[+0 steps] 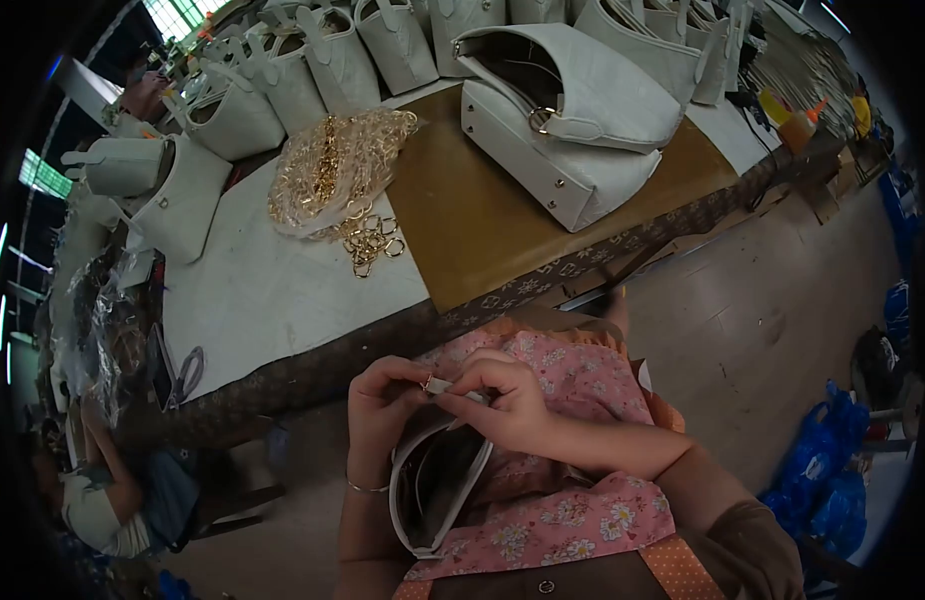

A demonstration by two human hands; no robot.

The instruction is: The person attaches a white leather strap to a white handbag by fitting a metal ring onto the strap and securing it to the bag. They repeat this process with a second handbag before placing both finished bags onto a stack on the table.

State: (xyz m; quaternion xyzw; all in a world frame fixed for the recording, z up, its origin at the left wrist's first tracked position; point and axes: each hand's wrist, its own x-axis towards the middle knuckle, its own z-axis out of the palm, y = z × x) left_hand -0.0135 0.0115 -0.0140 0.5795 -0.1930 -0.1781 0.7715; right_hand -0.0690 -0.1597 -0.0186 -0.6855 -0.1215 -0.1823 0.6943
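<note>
The left hand (382, 405) and right hand (510, 405) meet over the person's lap, at about 6 o'clock in the view. Between them is a white strap tab (450, 388) with a small gold ring (425, 381) at its end. The left hand's thumb and forefinger are closed tight around the gold ring, and the other fingers curl in. The right hand pinches the strap tab from the 3 o'clock side, fingers bent and pressed together. A thin bracelet (367, 488) sits on the left wrist.

Just below the hands, toward 6 o'clock, a white handbag (422, 520) lies on a pink floral apron (582, 515) with its mouth open toward the camera. The strap tab rises from its upper rim.

A worktable (272, 300) runs across the view beyond the hands. At 11 o'clock from the hands, a heap of gold chains (332, 165) lies in clear plastic, with loose gold clasps (370, 240) just beside its lower edge. At 1 o'clock a large white bag (572, 150) lies tipped on a brown board (472, 220). A row of white bags (312, 65) lines the far edge at 12 o'clock. Scissors (187, 372) rest near the table's edge at 9 o'clock. Another person (107, 505) sits at 8 o'clock, well apart from the hands.
</note>
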